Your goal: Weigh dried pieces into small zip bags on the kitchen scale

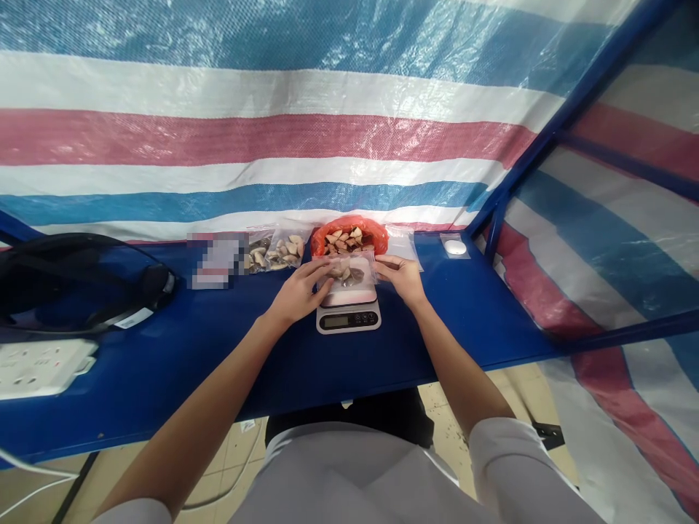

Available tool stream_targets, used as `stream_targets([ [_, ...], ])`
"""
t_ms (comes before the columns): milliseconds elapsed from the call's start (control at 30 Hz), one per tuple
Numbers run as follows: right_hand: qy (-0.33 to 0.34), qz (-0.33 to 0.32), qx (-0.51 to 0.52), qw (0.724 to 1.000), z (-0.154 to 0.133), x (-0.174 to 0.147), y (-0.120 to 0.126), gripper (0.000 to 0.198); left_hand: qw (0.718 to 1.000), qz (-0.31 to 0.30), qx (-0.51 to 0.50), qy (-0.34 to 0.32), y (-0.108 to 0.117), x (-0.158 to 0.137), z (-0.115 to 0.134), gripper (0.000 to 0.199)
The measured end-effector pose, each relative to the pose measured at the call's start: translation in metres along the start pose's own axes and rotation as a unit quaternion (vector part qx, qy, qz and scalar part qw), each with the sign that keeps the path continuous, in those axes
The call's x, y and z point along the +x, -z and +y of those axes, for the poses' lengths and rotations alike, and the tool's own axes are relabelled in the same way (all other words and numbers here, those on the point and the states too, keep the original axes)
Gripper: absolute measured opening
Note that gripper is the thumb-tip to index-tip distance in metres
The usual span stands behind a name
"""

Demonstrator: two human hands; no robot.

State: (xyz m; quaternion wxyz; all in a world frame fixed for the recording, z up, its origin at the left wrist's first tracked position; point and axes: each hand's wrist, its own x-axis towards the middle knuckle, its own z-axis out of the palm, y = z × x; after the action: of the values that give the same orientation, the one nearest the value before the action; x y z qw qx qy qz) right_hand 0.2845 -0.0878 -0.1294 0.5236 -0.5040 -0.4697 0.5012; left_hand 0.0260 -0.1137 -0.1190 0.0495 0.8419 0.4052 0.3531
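Checking the hold, we find the clear bag of slices (348, 271) over the scale (349, 320), between both hands. The right hand (401, 279) is nearly closed, thumb and fingers pinching the bag's right edge. The left hand (300, 290) is half curled at its left edge; we cannot tell how firmly it grips. We judge the two-sided hold serves to steady the bag. The red bag (317, 244) stands just behind, probably for easy reach.
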Motion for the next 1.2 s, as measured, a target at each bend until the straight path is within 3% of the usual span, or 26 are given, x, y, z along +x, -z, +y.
stream_targets([
  [267,-0.056,-0.032,0.063,0.996,-0.008,-0.005,0.000,0.045,1.000,-0.012,-0.015,0.005,-0.001,0.001,0.001,0.039],
  [467,-0.052,-0.068,0.045,0.995,-0.020,-0.005,0.002,0.045,1.000,-0.003,-0.015,0.027,0.000,0.010,0.005,0.039],
  [633,0.017,-0.124,-0.018,0.992,-0.044,0.002,0.001,0.040,0.996,-0.008,-0.056,0.064,0.005,0.032,0.010,0.042],
  [800,0.124,-0.185,-0.103,0.969,-0.073,0.009,-0.004,0.027,0.981,-0.029,-0.145,0.127,0.010,0.056,0.013,0.043],
  [933,0.164,-0.209,-0.140,0.954,-0.089,0.015,-0.007,0.025,0.961,-0.016,-0.222,0.162,0.014,0.069,0.012,0.045],
  [1067,0.197,-0.229,-0.165,0.939,-0.095,0.020,-0.008,0.024,0.940,-0.048,-0.293,0.169,0.021,0.077,0.013,0.038],
  [1200,0.227,-0.219,-0.150,0.937,-0.095,0.021,-0.006,0.020,0.904,-0.047,-0.373,0.202,0.021,0.077,0.015,0.035],
])
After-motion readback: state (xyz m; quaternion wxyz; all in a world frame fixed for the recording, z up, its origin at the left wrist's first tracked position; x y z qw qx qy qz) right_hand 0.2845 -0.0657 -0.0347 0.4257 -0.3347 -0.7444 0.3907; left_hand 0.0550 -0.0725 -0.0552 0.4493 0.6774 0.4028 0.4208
